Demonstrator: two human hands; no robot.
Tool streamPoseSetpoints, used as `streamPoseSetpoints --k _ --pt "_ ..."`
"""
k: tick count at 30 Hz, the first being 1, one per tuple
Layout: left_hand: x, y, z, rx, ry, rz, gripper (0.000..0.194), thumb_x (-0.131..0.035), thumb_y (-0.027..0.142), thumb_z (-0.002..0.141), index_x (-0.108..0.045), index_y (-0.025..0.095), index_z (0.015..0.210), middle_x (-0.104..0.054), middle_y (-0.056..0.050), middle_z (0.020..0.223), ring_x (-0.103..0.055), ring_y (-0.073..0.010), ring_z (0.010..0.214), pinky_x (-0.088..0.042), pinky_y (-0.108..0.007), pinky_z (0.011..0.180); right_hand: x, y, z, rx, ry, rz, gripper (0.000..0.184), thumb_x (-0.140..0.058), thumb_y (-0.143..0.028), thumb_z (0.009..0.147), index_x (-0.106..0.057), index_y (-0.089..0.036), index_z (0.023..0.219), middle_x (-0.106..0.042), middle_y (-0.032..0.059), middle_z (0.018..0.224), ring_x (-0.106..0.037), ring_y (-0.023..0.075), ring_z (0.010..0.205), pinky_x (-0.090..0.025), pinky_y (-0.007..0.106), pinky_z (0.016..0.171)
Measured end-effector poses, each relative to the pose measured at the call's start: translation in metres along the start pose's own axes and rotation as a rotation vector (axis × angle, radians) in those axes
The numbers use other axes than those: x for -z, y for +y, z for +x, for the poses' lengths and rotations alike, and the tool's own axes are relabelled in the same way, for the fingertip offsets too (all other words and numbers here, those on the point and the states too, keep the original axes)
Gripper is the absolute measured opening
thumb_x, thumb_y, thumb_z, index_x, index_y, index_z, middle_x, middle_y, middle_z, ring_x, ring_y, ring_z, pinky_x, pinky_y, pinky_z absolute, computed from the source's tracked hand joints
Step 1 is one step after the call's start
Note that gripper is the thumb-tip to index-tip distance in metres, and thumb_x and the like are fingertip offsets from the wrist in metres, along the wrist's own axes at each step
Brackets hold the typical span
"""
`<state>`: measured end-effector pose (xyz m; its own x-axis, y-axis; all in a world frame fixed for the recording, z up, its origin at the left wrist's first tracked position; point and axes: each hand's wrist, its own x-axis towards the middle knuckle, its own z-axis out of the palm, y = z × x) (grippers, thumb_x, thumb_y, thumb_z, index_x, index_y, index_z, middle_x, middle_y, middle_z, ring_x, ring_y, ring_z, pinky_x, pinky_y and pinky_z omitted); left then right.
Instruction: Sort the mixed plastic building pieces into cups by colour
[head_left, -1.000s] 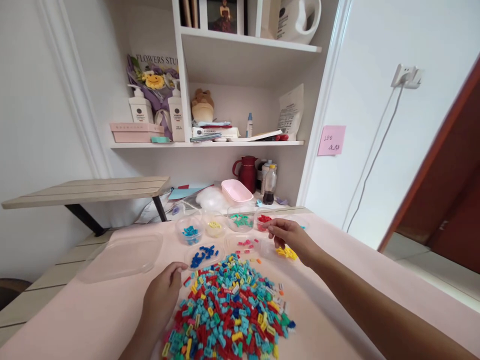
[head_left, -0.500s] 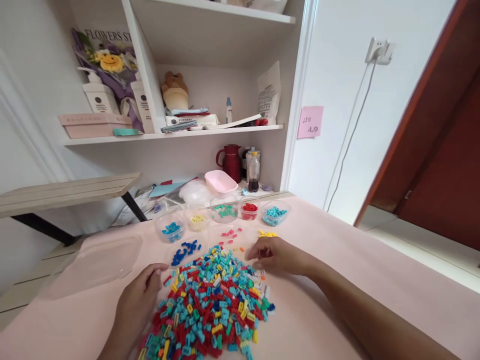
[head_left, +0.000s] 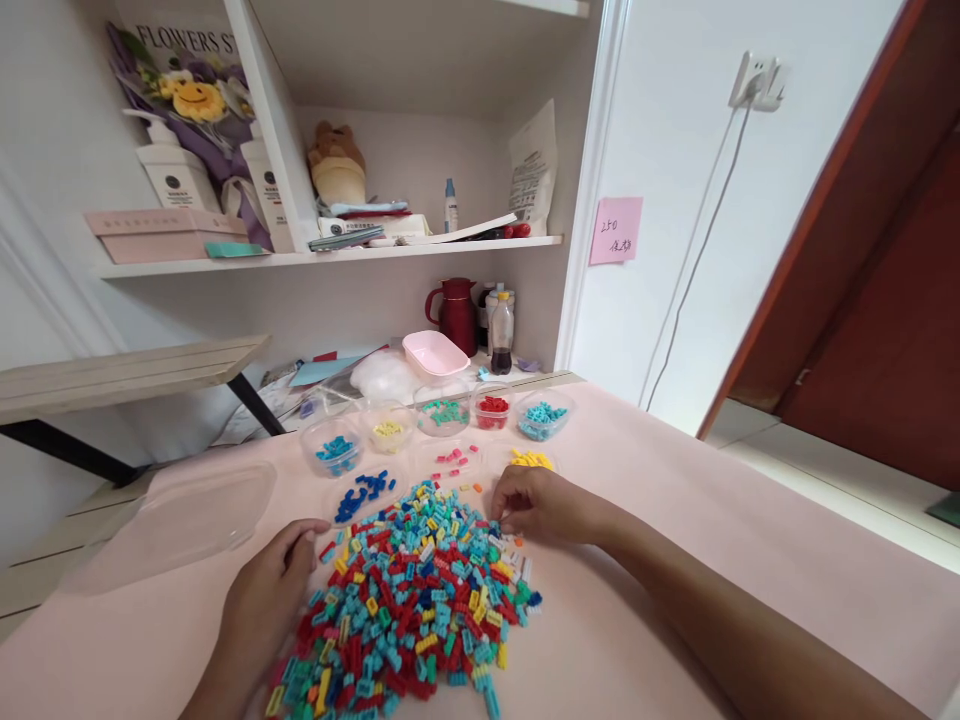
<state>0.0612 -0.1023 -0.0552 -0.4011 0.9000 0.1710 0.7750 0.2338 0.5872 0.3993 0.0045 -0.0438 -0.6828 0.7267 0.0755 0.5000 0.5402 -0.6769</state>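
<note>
Red, turquoise and yellow bricks (head_left: 424, 645) form a heap (head_left: 412, 600) between the hands I watch from afar. On my feed, the right hand (head_left: 547, 505) is at the heap's far right side, fingers curled down, thumb and forefinger close together; I cannot tell whether they pinch a brick. The left hand (head_left: 274, 570) rests on the pink surface (head_left: 712, 490) just beside the heap's left side, loosely curled with a gap between thumb and forefinger, and I see nothing in it.

I judge the step in hand to be picking at the heap's edge with the right fingertips. From this pose, I would say the next move calls for a fine pinch on a single brick and a careful lift that leaves its neighbours unscattered.

Just beyond the heap, dark blue, pink and yellow bricks sit in shallow clear dishes (head_left: 422, 458), the yellow ones just past the right hand. Nearer the surface's far edge stands a row of clear tubs (head_left: 568, 412): blue toward the far left corner, then pale yellow, green, red, and turquoise toward the far right corner. I see a large clear lid (head_left: 202, 520) near the left edge. Past the far edge are a pink basin (head_left: 435, 355) and a red jug (head_left: 457, 318).
</note>
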Motion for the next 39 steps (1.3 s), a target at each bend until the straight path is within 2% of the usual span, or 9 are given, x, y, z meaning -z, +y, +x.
streamPoseSetpoints --k 6,12,15,19,22,27,33,39 --pt "0.0012 0.0009 -0.0017 -0.008 -0.003 0.027 0.036 -0.037 0.045 0.083 -0.065 0.027 0.098 -0.066 0.004 0.067 -0.064 -0.0179 0.067 -0.044 -0.024 0.058 -0.0026 -0.0018 0.0001 -0.019 0.037 0.02 0.008 -0.064 -0.015 0.067 -0.067 -0.018 0.074 -0.063 0.0006 0.08 -0.056 0.0124 0.068 -0.043 0.021 0.06" --pt "0.0009 -0.0006 -0.0009 -0.003 -0.023 0.035 0.036 -0.036 0.044 0.084 -0.064 0.027 0.099 -0.066 0.003 0.07 -0.065 -0.0186 0.071 -0.044 -0.025 0.061 -0.0007 0.0003 0.0003 -0.006 0.021 0.098 0.012 -0.059 -0.017 0.074 -0.069 -0.019 0.08 -0.068 0.0013 0.083 -0.06 0.0148 0.077 -0.046 0.024 0.068" --pt "0.0005 -0.0011 -0.0007 0.006 -0.031 0.018 0.036 -0.036 0.045 0.084 -0.063 0.028 0.1 -0.066 0.003 0.07 -0.065 -0.0186 0.071 -0.044 -0.024 0.061 -0.0002 0.0014 -0.0004 -0.012 0.002 0.13 0.014 -0.063 -0.021 0.074 -0.07 -0.02 0.086 -0.069 0.0012 0.087 -0.06 0.0146 0.076 -0.046 0.024 0.067" --pt "0.0001 0.0005 -0.001 -0.009 -0.013 0.027 0.035 -0.036 0.044 0.084 -0.064 0.028 0.099 -0.066 0.004 0.069 -0.064 -0.0178 0.067 -0.044 -0.024 0.059 -0.0019 0.0016 -0.0006 0.005 0.019 0.058 0.021 -0.068 -0.024 0.072 -0.071 -0.021 0.092 -0.066 0.0019 0.089 -0.057 0.0134 0.072 -0.044 0.024 0.064" --pt "0.0001 0.0023 -0.0012 -0.001 -0.009 0.043 0.037 -0.035 0.045 0.084 -0.064 0.028 0.099 -0.066 0.004 0.069 -0.064 -0.0176 0.068 -0.043 -0.023 0.059 -0.0034 0.0006 0.0003 0.045 0.041 -0.018 0.023 -0.069 -0.025 0.072 -0.072 -0.023 0.095 -0.065 0.0037 0.091 -0.058 0.0151 0.078 -0.045 0.025 0.068" --pt "-0.0001 0.001 -0.0013 -0.003 -0.02 0.02 0.037 -0.036 0.045 0.083 -0.065 0.029 0.099 -0.067 0.004 0.07 -0.064 -0.0175 0.068 -0.043 -0.023 0.06 -0.0041 -0.0022 0.0009 0.092 0.02 -0.007 0.018 -0.067 -0.02 0.072 -0.073 -0.021 0.089 -0.063 0.0045 0.09 -0.059 0.0152 0.081 -0.046 0.024 0.071" --pt "-0.0003 -0.002 -0.0011 0.013 -0.031 0.025 0.036 -0.036 0.045 0.084 -0.064 0.029 0.1 -0.066 0.004 0.072 -0.064 -0.0175 0.07 -0.043 -0.024 0.061 -0.0062 -0.0041 -0.0004 0.038 0.028 0.052 0.015 -0.066 -0.015 0.068 -0.07 -0.019 0.082 -0.061 0.0016 0.085 -0.055 0.0112 0.068 -0.044 0.021 0.06" --pt "-0.0013 -0.0015 0.0009 0.025 -0.035 0.055 0.035 -0.036 0.044 0.084 -0.063 0.028 0.101 -0.067 0.004 0.073 -0.063 -0.0172 0.07 -0.043 -0.024 0.061 -0.0025 -0.0057 -0.0009 -0.019 0.052 0.159 0.012 -0.07 -0.021 0.067 -0.067 -0.019 0.079 -0.061 0.0015 0.087 -0.054 0.0119 0.07 -0.044 0.023 0.062"
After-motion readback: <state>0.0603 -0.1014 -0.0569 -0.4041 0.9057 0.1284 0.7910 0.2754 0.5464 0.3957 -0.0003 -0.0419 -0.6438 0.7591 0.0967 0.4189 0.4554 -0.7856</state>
